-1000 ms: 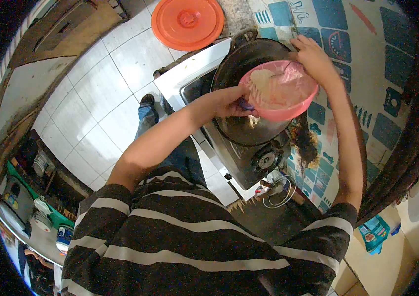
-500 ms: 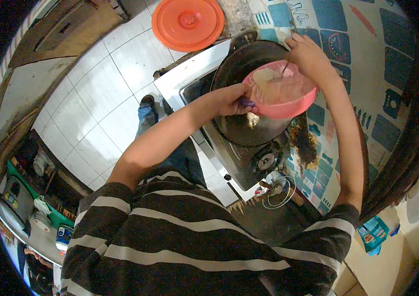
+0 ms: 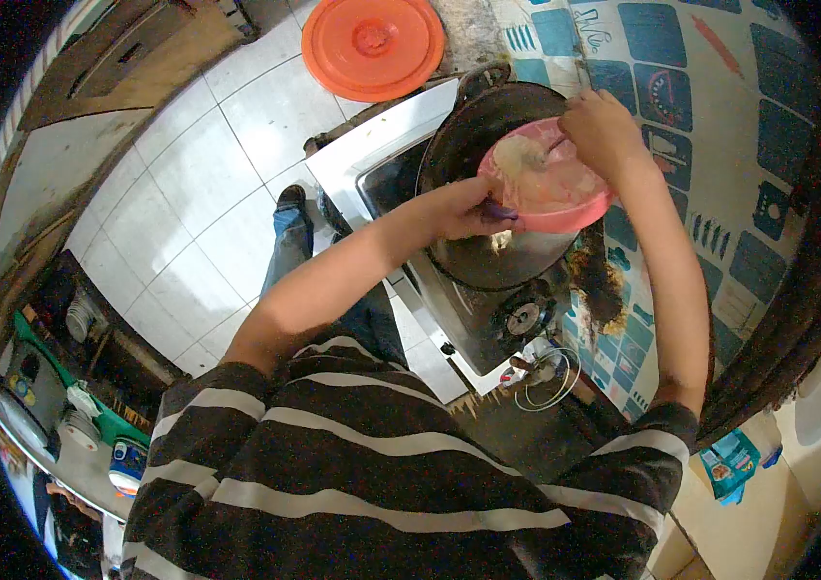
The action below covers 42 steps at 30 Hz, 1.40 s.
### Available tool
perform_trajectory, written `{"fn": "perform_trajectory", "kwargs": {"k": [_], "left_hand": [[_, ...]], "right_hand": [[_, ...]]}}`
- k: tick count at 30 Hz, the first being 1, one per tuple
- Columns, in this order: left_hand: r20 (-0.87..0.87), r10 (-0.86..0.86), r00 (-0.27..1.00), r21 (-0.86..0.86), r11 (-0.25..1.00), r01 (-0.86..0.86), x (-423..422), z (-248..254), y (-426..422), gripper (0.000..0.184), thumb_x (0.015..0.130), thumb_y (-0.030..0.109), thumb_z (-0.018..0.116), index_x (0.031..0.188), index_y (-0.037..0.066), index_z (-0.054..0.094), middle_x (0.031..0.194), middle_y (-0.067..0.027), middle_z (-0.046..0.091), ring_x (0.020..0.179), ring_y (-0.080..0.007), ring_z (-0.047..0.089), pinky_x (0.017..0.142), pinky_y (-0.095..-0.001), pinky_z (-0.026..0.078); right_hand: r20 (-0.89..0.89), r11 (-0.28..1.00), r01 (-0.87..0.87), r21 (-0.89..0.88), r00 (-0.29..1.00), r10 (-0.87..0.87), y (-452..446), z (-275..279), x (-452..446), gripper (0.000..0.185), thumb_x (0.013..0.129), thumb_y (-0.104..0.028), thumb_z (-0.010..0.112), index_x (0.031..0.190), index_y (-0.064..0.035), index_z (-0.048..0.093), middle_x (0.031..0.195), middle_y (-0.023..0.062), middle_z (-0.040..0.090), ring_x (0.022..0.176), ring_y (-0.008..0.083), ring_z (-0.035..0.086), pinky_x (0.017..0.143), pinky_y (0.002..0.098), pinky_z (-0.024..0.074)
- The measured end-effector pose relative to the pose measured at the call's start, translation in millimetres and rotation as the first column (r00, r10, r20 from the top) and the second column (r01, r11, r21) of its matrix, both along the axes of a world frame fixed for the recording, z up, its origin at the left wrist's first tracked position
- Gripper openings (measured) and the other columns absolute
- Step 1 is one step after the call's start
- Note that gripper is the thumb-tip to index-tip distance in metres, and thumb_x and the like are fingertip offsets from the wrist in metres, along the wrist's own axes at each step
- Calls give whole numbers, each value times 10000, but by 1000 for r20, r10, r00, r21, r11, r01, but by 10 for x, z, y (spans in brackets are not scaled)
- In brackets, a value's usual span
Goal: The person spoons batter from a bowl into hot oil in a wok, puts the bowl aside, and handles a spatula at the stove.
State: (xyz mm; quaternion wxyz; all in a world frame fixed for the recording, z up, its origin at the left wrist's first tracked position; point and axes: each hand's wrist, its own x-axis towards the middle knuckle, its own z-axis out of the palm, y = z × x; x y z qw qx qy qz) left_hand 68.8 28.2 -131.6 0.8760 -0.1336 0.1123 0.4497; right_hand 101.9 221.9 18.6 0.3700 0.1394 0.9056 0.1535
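Observation:
My left hand (image 3: 468, 208) is closed on the near left rim of a pink plastic bowl (image 3: 579, 215), holding it tilted above a large dark pan (image 3: 459, 253). A small purple thing (image 3: 500, 210) shows at its fingertips; its kind is unclear. At the bowl's far right side, my right hand (image 3: 604, 126) grips a spoon (image 3: 556, 144) whose lower end reaches into the bowl. Pale, wet-looking mixture (image 3: 518, 155) lies around that end and coats the bowl's inside. Below the bowl, a whitish piece (image 3: 500, 242) is visible in the pan.
The pan stands on a stove (image 3: 473, 338) with a bare burner (image 3: 524, 317) nearer me. An orange lid (image 3: 372, 48) sits beyond the stove's left end. Patterned wall covering (image 3: 662, 87) runs close behind the pan. A looped white cable or tube (image 3: 565, 391) hangs by the stove corner.
My right hand has come down slightly, and the spoon end has shifted within the pale mixture. The bowl has tipped a little under my left hand, which still holds it.

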Motion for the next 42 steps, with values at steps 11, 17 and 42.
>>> {"fn": "perform_trajectory", "kwargs": {"k": [11,17,42], "left_hand": [[130,232,964,-118,969,-218,494,538,100,381,867,20,360,1244,-19,395,1155,-189,549,1013,-313,595,873,-417,544],[71,190,979,-148,973,-178,631,639,177,358,859,19,343,1205,-59,393,1126,-232,553,1013,-360,593,880,-422,539],[134,205,970,-61,978,-198,502,522,151,346,904,98,324,1172,-103,408,1080,-243,574,975,-324,615,828,-351,568]], "right_hand": [[-217,959,280,43,940,-265,-871,591,315,151,774,-73,496,836,3,610,759,223,625,684,358,645,593,456,513],[-346,892,448,61,847,-402,-907,352,544,159,754,-57,511,863,9,606,798,221,636,731,366,643,621,448,513],[-105,887,461,-20,881,-460,-718,281,166,190,723,-105,574,844,24,644,868,221,658,830,353,649,738,430,513]]}}
